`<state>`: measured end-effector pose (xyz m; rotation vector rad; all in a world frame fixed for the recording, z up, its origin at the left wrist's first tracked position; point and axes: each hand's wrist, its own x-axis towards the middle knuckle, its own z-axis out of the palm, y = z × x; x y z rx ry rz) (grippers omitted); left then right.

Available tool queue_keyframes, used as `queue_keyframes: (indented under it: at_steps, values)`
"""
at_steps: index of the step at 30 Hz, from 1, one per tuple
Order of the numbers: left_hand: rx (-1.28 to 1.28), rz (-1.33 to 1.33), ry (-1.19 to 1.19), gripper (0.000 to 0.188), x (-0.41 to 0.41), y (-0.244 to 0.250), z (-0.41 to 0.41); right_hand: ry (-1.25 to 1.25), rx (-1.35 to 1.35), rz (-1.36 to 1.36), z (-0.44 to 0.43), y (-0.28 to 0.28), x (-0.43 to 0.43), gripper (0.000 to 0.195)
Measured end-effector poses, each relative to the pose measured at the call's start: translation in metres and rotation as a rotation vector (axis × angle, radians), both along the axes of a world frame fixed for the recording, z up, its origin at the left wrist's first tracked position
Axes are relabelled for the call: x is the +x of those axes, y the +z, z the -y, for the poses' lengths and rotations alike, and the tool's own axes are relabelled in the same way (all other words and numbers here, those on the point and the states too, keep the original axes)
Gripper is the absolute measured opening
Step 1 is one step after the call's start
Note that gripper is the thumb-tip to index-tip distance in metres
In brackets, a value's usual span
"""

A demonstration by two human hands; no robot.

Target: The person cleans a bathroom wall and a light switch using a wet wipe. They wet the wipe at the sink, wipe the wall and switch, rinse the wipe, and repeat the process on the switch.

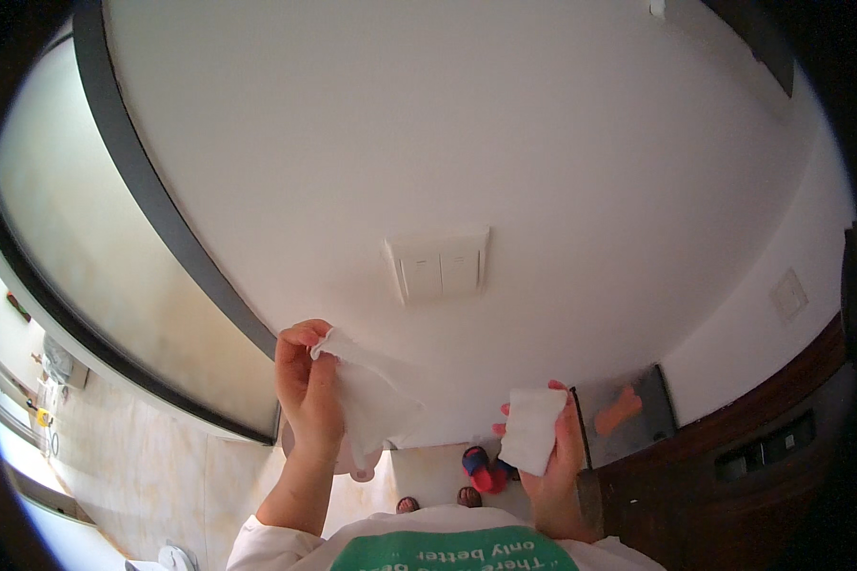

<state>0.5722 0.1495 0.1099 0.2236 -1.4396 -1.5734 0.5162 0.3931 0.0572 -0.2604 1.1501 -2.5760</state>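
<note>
My left hand (pixel 311 389) pinches a thin white sheet (pixel 375 400), a tissue or wipe, by its upper corner, and the sheet hangs down loosely. In my right hand (pixel 560 446) lies a folded white pad (pixel 533 428), of tissue or cloth, with fingertips showing at its edges. Both hands are in front of the white wall, below a white two-button wall switch (pixel 440 265). Neither hand appears to touch the switch.
A dark-framed frosted panel (pixel 150 235) curves along the left. Red and blue slippers (pixel 482 471) lie on the floor near my feet. Dark wooden furniture (pixel 685 492) stands at lower right, near a dark reflective panel (pixel 625 414). Another wall plate (pixel 789 295) is at right.
</note>
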Motion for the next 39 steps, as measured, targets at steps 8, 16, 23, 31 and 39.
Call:
queue_keyframes:
  at_steps: [8,16,23,31,39]
  values:
    - [0.285,-0.062,-0.559,0.022,0.007,-0.039,-0.002,0.258,-0.255,-0.008,0.017,-0.002,-0.018,0.044]
    - [-0.097,0.482,-0.464,0.018,0.012,-0.039,-0.038,0.236,-0.105,-0.009,0.032,0.011,-0.012,0.040]
    - [-0.241,0.374,-0.468,0.022,0.003,-0.037,-0.051,0.177,0.014,-0.126,0.041,-0.002,-0.012,0.037]
    - [-0.341,0.352,-0.247,0.015,0.011,-0.049,-0.064,-0.170,0.404,-0.711,0.047,-0.014,-0.007,0.048]
    - [-0.275,0.311,-0.342,0.026,0.016,-0.053,-0.043,-0.113,0.214,-0.407,0.028,-0.006,-0.020,0.041]
